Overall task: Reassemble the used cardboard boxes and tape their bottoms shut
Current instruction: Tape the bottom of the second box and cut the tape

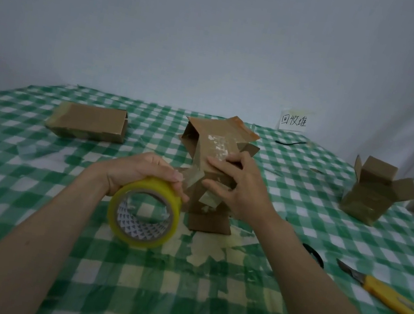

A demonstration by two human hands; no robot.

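A worn brown cardboard box (214, 141) lies tilted at the table's middle, its open end facing the far left and loose flaps near me. My right hand (240, 182) grips its near end, fingers spread over the taped flaps. My left hand (142, 173) holds a yellow roll of clear tape (144, 215) just left of the box, the roll's hole facing me. A strip of tape runs from the roll onto the box.
A closed flat box (87, 122) lies at the far left. An upright box with open top flaps (376, 192) stands at the far right. A yellow utility knife (391, 297) lies near my right arm, beside a black loop (314, 254). A paper label (293, 121) hangs on the wall.
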